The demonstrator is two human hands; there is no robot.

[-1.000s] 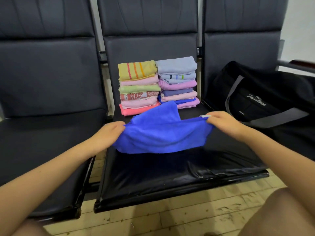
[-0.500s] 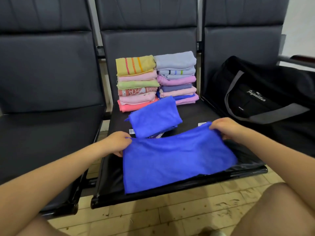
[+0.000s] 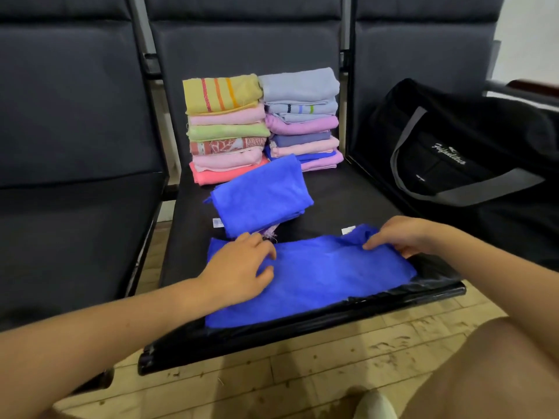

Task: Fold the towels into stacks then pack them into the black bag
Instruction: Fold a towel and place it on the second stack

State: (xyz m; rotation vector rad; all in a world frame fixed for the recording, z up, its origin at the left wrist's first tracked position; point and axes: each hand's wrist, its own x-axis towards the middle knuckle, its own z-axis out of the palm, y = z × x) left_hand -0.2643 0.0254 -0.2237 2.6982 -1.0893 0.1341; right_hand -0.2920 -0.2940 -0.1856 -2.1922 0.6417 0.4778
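Head view: blue towel (image 3: 317, 279) is pressed flat under spread left-hand fingers (image 3: 260, 255); its far edge is pinched by right-hand fingers (image 3: 375, 241).

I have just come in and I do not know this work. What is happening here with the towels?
A person is folding towels on the middle seat. The left hand lies flat on a blue towel spread at the seat's front edge, and the right hand pinches its far corner. Another folded blue towel lies behind it, in front of two stacks of folded towels. The black bag waits on the next seat; no towel shows in it yet.
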